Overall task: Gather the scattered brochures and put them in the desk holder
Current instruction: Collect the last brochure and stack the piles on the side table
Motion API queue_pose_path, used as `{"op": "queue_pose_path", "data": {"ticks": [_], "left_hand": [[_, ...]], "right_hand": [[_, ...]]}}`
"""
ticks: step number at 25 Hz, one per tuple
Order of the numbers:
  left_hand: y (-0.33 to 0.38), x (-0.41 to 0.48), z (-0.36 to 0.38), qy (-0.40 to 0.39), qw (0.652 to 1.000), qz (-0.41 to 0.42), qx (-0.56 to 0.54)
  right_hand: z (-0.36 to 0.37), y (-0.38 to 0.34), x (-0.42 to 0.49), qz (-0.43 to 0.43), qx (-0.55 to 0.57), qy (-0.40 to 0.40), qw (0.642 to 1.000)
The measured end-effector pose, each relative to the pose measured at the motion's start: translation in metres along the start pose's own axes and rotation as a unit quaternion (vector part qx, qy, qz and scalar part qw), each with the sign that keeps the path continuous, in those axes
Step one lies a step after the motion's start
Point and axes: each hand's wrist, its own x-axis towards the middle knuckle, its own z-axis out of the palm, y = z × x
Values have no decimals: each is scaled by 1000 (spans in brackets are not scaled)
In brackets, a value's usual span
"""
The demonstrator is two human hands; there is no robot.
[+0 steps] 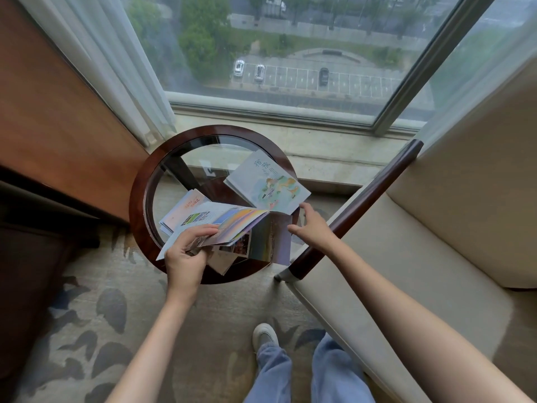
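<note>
Glass-topped round tabletop (139, 199) w/ a dark wood rim stands by the window, brochures spread across it. Left hand (186, 257) grips a fanned bundle of brochures (241, 225) at its near corner, fingers (200, 232) curled round the sheets. It's prob. the collecting hand, so each new piece can be slid onto the pile. The bundle hangs low over the glass, sheets splayed and uneven, and will likely need squaring up before it fits any slot.

Right hand (315, 228) reaches toward the pale illustrated booklet (267, 181), which lies flat at the far-right side w/ one corner overhanging the rim. Its fingers (306, 209) are stretched out and loosely spread, holding nothing. The tips are just beside the booklet's near edge; can't tell if they touch. That overhang gives an easy edge to pinch.

A pale leaflet w/ orange print (186, 206) lies partly under the bundle, not picked up yet. Desk holder isn't in view, so this is the gathering phase, approx halfway.
</note>
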Motion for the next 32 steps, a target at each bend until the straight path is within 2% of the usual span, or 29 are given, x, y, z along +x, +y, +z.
{"op": "queue_pose_path", "data": {"ticks": [3,6,8,12,15,21,25,29,30,32], "left_hand": [[-5,4,-10,25,998,-33,-55],[-3,5,-19,27,995,-46,-82],[-2,5,-24,16,994,-57,-87],[-8,7,-29,-79,995,-46,-33],[-4,12,-25,-107,993,-53,-4],[16,27,-10,-15,996,37,81],[22,29,-3,5,977,78,198],[26,31,3,-1,955,118,271],[27,31,4,-4,954,112,277],[27,32,8,-28,955,100,278]], "right_hand": [[11,4,6,7,61,-33,998],[13,3,9,-11,82,52,995],[6,-3,9,-18,145,117,982],[-18,-34,10,-57,236,173,954],[-26,-62,4,-140,223,119,958],[-22,-87,-23,-270,194,-79,940],[-14,-91,-37,-286,161,-144,934],[-6,-90,-48,-282,165,-147,934],[-5,-91,-50,-286,140,-128,939],[-4,-94,-50,-338,11,-44,940]]}}
